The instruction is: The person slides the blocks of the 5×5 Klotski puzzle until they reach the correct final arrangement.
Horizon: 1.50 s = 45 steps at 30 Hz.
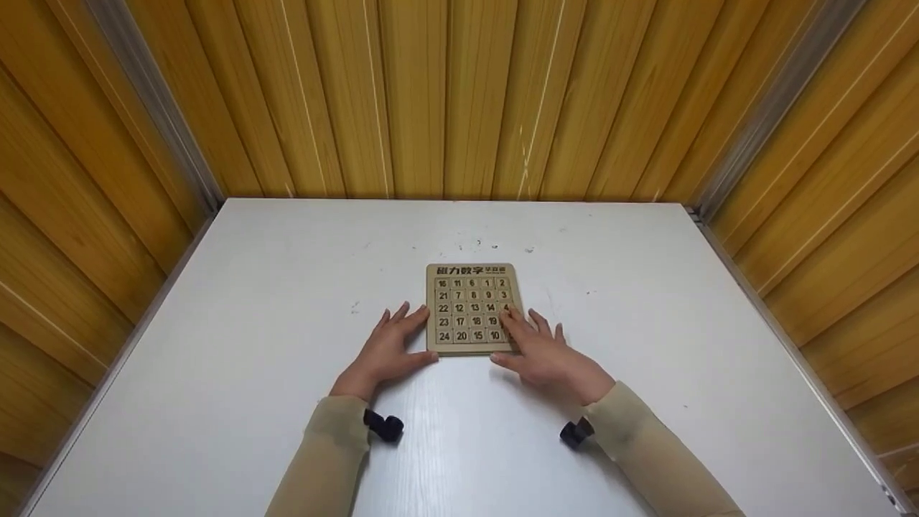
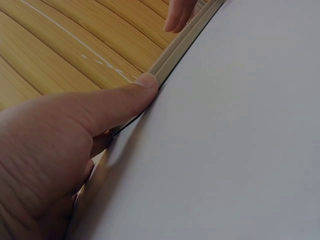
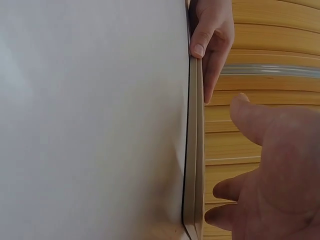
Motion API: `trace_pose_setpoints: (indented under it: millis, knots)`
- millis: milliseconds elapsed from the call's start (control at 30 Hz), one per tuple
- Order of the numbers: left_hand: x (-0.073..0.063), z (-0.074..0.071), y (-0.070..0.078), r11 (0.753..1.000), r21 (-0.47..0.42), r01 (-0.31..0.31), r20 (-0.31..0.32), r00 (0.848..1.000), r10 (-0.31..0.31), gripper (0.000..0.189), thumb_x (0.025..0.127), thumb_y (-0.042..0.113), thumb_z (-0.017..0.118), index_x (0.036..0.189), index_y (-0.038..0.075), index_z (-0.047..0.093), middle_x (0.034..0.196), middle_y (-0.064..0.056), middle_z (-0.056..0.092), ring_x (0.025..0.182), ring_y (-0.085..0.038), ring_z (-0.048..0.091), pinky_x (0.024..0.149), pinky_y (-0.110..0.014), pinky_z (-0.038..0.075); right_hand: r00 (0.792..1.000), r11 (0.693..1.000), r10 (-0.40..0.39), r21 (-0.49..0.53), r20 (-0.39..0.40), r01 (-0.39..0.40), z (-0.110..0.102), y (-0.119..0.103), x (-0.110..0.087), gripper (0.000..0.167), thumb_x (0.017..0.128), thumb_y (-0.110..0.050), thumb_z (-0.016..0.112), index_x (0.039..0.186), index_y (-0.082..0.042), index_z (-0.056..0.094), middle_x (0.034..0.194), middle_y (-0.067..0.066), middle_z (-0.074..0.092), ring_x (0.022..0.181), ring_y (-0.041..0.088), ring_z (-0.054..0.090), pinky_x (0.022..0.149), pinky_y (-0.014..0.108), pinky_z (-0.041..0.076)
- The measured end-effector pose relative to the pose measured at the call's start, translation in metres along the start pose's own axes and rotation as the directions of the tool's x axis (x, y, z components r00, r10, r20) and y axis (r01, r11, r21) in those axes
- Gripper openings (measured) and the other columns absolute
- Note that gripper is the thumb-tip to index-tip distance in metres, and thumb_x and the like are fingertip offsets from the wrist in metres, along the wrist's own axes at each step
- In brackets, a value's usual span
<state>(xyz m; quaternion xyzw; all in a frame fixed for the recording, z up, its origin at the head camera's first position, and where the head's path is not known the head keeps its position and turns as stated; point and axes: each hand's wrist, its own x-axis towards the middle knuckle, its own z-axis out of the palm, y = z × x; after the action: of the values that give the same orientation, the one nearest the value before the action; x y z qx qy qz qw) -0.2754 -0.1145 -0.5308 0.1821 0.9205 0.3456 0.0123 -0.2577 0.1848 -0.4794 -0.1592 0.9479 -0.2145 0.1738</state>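
Note:
A number slide puzzle [image 1: 465, 322] lies flat on the white table, its numbered tiles set in a beige frame with dark lettering along the far edge. My left hand [image 1: 391, 348] holds its near left corner, thumb [image 2: 127, 100] against the front edge and fingers along the left side. Over the right column is my right hand [image 1: 549, 359], fingertips on the tiles just below the 4, with its thumb by the front edge. Those fingers hide the lower right tiles. In the right wrist view the right thumb [image 3: 250, 117] stands apart from the frame's edge.
The white table [image 1: 251, 301] reaches back to a yellow wood-look wall [image 1: 416, 100], with similar panels at both sides. Small dark specks mark the tabletop beyond the puzzle. A black wrist device [image 1: 388, 429] is on the left sleeve, another [image 1: 576, 433] on the right.

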Motion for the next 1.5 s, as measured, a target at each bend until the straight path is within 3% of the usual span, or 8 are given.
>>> trace_pose_setpoints:
  millis: [267,533,967,1500]
  knots:
    - [0.001,-0.002,0.0,1.0,0.002,-0.005,0.007,1.0,0.005,0.088,0.085,0.042,0.082,0.157,0.011,0.042,0.164,-0.005,0.042,0.16,-0.031,0.022,0.134,-0.052,0.005,0.999,0.998,-0.031,-0.062,0.029,0.033,0.002,-0.005,-0.026,0.088,0.099,-0.059,0.057,0.167,-0.019,0.016,0.175,0.005,0.009,0.162,0.036,-0.003,0.125,0.074,-0.006]
    - [0.0,-0.003,0.002,0.999,-0.004,0.052,0.011,0.999,-0.052,0.089,0.084,0.044,0.081,0.158,0.017,0.04,0.165,0.001,0.04,0.161,-0.025,0.019,0.135,-0.046,0.003,0.997,0.994,-0.055,-0.087,0.05,0.059,0.006,-0.008,-0.038,0.088,0.098,-0.058,0.059,0.166,-0.017,0.021,0.174,0.01,0.017,0.162,0.039,0.002,0.123,0.078,-0.004]
    - [0.0,-0.001,0.0,1.0,0.005,0.027,0.012,1.0,-0.027,0.089,0.085,0.043,0.081,0.158,0.014,0.04,0.165,-0.002,0.04,0.161,-0.028,0.021,0.135,-0.049,0.005,0.998,0.996,-0.016,-0.081,0.065,0.021,0.006,-0.007,-0.032,0.088,0.099,-0.058,0.057,0.166,-0.02,0.017,0.175,0.002,0.009,0.163,0.035,-0.003,0.126,0.072,-0.007]
    - [0.0,0.0,0.001,0.999,-0.001,0.039,0.018,0.999,-0.039,0.088,0.086,0.041,0.082,0.158,0.013,0.041,0.164,-0.002,0.041,0.161,-0.027,0.021,0.135,-0.047,0.005,0.999,0.995,-0.025,-0.093,0.032,0.028,0.006,-0.006,-0.019,0.087,0.1,-0.057,0.056,0.166,-0.017,0.017,0.175,0.009,0.01,0.162,0.039,-0.001,0.125,0.076,-0.004]
